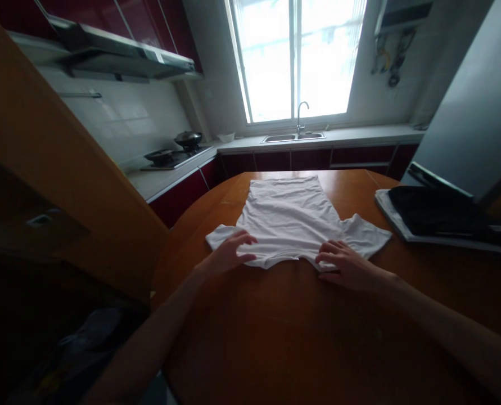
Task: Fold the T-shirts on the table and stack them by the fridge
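A white short-sleeved T-shirt (290,216) lies spread on the wooden table (275,326), its neckline towards me and its hem at the far side. Soft wrinkles run across the cloth. My left hand (230,251) is at the shirt's left shoulder beside the left sleeve, with fingers apart and slightly curled. At the right shoulder, my right hand (343,265) rests on the fabric near the collar, fingers spread and bent, the thumb low by the shirt's edge. Neither hand visibly pinches the cloth.
On the table's right lies a dark cloth item (438,208) on a flat pale stack (391,216). Beyond the table are a sink (294,136) under the window and a stove (178,157) with pans. A refrigerator (465,112) stands at the right.
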`<state>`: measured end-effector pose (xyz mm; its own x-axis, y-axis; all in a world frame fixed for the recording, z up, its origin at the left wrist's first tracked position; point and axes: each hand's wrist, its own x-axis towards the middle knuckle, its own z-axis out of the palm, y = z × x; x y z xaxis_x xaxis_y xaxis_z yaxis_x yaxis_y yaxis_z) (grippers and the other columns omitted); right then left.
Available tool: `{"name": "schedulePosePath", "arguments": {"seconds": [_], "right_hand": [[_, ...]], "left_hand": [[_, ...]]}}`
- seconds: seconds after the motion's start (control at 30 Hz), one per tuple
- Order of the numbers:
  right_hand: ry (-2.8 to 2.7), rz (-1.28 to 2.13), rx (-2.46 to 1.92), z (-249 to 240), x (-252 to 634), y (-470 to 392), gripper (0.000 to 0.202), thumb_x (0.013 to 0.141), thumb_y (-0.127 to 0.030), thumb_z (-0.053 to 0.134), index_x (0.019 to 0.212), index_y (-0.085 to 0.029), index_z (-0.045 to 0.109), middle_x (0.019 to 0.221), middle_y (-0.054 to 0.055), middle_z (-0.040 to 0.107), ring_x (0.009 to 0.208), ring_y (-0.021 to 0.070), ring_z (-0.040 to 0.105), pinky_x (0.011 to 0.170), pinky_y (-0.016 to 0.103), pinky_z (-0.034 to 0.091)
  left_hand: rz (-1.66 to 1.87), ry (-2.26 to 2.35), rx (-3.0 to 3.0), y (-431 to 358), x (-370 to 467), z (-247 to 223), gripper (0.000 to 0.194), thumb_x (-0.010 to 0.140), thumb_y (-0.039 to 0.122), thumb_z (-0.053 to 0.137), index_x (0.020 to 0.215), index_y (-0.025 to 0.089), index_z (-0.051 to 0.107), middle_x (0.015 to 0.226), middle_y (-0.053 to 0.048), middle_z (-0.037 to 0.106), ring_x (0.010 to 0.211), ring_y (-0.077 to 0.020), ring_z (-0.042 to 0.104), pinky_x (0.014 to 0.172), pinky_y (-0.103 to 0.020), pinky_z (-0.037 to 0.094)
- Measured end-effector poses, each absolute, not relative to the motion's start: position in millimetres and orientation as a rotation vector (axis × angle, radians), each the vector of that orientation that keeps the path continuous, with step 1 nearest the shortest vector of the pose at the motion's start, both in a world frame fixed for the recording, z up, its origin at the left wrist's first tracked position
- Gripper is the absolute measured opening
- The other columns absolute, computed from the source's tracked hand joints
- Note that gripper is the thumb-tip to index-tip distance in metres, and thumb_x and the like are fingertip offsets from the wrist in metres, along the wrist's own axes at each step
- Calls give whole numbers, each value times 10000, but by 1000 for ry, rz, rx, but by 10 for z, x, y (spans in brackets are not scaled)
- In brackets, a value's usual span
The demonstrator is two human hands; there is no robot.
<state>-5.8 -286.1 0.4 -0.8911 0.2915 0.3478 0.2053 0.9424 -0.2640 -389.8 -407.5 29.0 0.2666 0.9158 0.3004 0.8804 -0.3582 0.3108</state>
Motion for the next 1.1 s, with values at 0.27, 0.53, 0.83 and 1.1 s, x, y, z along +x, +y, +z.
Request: {"name": "schedulePosePath", "arguments": {"seconds": [0.27, 0.53, 0.83, 1.1], "right_hand": [[-2707, 282, -397, -82, -43, -2797, 178, 1022, -241, 484, 965, -227, 651, 980, 60, 670, 938, 217, 587, 866, 377, 407], [-2575, 514, -406, 48, 45, -2782, 283, 1036, -339, 451, 951, -229, 697, 1006, 95, 669, 958, 230, 594, 878, 380, 474], [-2516, 559, -429, -101, -33, -2777, 320, 1041, -350, 437, 1152, -260, 723, 1097, 99, 688, 1026, 234, 634, 918, 392, 517], [-2745, 305, -710, -320, -153, -2735, 617, 987, -537, 514, 1530, -250, 456, 1624, 147, 356, 1517, 363, 263, 1201, 601, 243]], "left_hand": [[496, 1363, 2544, -4055, -3599, 189, 268, 1051, 306, 458, 1129, 224, 701, 1024, -69, 688, 939, -182, 643, 874, -292, 490], [677, 1460, 2326, -4099, -3636, 269, 311, 1038, 382, 455, 1027, 219, 721, 1203, -104, 661, 1148, -224, 601, 1040, -370, 464], [858, 1415, 2240, -4040, -3584, 226, 391, 1029, 437, 457, 1235, 224, 712, 1255, -121, 676, 1180, -246, 629, 1057, -395, 472], [285, 1779, 2315, -3912, -3553, -94, 653, 965, 605, 505, 1552, 336, 407, 1660, -87, 286, 1548, -376, 155, 1203, -661, 88]]}}
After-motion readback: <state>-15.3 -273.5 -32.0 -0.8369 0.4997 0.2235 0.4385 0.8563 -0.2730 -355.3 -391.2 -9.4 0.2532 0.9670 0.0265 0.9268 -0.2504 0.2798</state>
